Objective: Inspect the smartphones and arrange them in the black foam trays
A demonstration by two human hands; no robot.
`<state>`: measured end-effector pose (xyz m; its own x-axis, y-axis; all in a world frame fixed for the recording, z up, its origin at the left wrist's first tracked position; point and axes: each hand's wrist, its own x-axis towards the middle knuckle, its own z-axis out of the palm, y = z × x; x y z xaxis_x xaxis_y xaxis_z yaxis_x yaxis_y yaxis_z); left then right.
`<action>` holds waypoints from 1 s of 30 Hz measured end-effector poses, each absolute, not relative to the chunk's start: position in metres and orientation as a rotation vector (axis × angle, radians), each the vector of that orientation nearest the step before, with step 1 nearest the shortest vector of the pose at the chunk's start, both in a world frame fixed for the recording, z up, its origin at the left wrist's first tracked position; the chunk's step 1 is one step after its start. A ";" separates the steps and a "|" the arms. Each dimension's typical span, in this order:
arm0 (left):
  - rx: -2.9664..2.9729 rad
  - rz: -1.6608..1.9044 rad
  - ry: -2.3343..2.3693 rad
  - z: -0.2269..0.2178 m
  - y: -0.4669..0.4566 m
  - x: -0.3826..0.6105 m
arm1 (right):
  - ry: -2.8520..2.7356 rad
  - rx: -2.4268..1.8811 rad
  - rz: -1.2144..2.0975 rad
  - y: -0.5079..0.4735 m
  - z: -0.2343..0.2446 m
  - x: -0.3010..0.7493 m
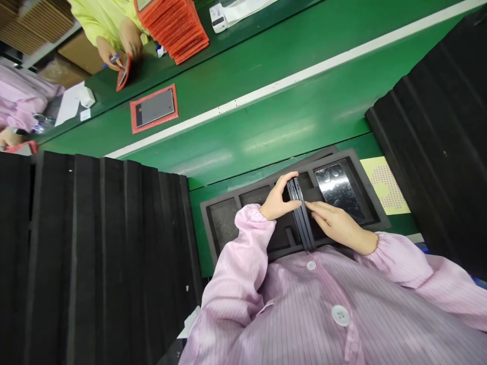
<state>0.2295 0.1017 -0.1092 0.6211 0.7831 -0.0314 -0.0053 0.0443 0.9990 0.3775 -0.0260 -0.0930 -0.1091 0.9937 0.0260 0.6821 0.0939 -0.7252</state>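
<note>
Several slim, dark, rectangular slabs [304, 223] stand on edge over matte dark-grey foam tray [367, 187]; left hand [279, 200] grips them between thumb and fingers; right hand [337, 224], fingers extended, touches their side. Glossy black rectangular panel [339, 188] fills right-end compartment.

I have both arms [247, 248] angled in from the near side, hands close together. My left hand [277, 202] curves into a grip, thumb and fingers bent toward each other; my right hand [338, 224] slants in from the right, fingers stretched leftward, close to the left thumb
</note>
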 end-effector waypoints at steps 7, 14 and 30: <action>1.363 0.698 0.868 -0.112 0.105 0.231 | -1.973 -1.596 0.616 -0.022 -0.092 0.385; 1.324 0.737 0.927 -0.114 0.106 0.239 | -2.692 -0.993 0.076 -0.008 -0.064 0.383; 1.714 0.996 0.629 -0.104 0.039 0.213 | -1.452 -0.972 0.937 0.004 -0.058 0.376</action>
<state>0.2126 0.0392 -0.1042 0.5228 0.7890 0.3228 -0.0477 -0.3509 0.9352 0.3763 0.0041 -0.0585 -0.0640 0.9358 0.3467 0.0694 0.3508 -0.9339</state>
